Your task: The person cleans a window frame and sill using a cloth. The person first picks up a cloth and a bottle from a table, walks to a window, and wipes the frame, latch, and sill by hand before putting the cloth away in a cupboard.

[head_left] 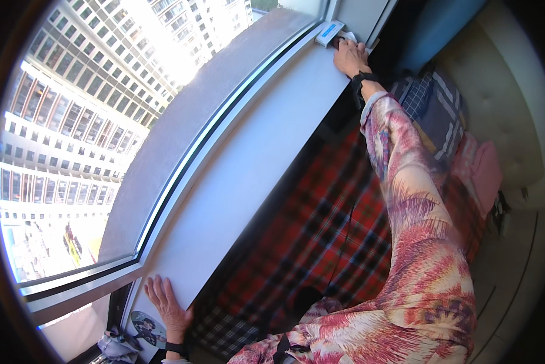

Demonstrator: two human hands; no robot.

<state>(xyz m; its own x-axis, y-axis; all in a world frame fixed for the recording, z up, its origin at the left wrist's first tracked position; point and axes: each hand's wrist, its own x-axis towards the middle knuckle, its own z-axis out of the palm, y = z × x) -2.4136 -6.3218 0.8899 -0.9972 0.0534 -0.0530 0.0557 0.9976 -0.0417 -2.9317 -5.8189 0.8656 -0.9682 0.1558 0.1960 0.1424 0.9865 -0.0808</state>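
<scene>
My left hand (167, 305) rests on the near end of the white windowsill (236, 164), palm down with its fingers spread. Close by it lies a round, dark, printed disc (148, 329). At the sill's far end, my stretched right hand (351, 58) has its fingers curled over something small and dark, mostly hidden beneath them. Just left of those fingertips sits a small white and blue box (330, 33). A bit of white material shows beside the fingers.
A window frame (181, 136) runs along the sill's left side, with tall buildings outside. Below the sill is a bed with a red plaid cover (309, 224). Folded bedding (433, 112) and a pink cloth (477, 173) lie at right. A grey cloth (119, 346) is bunched at lower left.
</scene>
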